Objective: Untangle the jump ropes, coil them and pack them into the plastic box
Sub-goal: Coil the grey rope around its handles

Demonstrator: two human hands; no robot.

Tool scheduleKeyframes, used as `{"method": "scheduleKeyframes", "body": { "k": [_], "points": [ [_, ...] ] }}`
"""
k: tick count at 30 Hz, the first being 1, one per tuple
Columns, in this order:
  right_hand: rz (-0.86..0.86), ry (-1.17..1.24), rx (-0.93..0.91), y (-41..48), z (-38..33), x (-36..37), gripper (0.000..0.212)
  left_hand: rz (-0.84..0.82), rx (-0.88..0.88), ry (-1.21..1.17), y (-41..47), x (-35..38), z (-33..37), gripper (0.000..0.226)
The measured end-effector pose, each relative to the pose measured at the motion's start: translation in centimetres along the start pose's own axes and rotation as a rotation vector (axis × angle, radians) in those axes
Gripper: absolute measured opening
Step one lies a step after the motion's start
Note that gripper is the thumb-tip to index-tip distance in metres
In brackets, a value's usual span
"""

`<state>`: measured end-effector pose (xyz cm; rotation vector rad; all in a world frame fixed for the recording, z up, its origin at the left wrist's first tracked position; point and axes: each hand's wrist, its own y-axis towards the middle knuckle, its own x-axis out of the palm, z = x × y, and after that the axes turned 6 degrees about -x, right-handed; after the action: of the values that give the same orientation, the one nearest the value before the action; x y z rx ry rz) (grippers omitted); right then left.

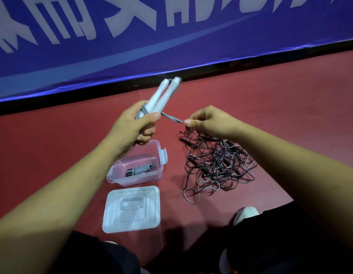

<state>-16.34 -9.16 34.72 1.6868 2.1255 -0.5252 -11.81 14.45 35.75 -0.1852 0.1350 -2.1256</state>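
Observation:
My left hand (135, 126) grips two white jump-rope handles (161, 94) held together and pointing up and away, with grey cord looped around their base. A short doubled stretch of that cord (172, 118) runs to my right hand (206, 120), which pinches its end between thumb and fingers. Below my right hand a tangled heap of dark and grey jump ropes (217, 164) with black handles lies on the red floor. The clear plastic box (139, 165) stands open under my left hand, with one coiled grey rope (139, 169) inside it.
The box's white lid (132, 208) lies flat on the floor just in front of the box. A blue banner with white lettering (132, 42) stands along the far edge of the red floor. My knees in black trousers and a white shoe (245, 213) fill the bottom.

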Motion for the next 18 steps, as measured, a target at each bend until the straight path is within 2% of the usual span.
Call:
{"method": "scheduleKeyframes", "body": {
  "k": [3,6,11,14,16,18],
  "points": [
    [-0.038,-0.136,0.026,-0.6,0.2,-0.4,0.031,0.112,0.001,-0.008,0.7,-1.3,0.4,0.016],
    [-0.028,-0.097,0.012,-1.0,-0.3,-1.2,0.026,0.291,-0.002,0.106,1.4,-3.2,0.2,0.024],
    [-0.086,-0.311,-0.14,-1.7,-2.9,-0.6,0.02,0.512,-0.029,0.627,2.3,-5.1,-1.4,0.025],
    [-0.148,-0.221,-0.171,-2.2,-4.7,1.0,0.028,0.516,0.013,0.898,2.3,-4.8,-1.8,0.025],
    [-0.118,-0.09,-0.159,-2.4,-5.4,1.4,0.029,0.45,0.01,1.012,2.2,-4.4,-2.2,0.024],
    [-0.081,-0.056,-0.172,-2.5,-5.7,1.2,0.028,0.366,-0.032,1.114,1.9,-3.6,-2.8,0.022]
  ]
}}
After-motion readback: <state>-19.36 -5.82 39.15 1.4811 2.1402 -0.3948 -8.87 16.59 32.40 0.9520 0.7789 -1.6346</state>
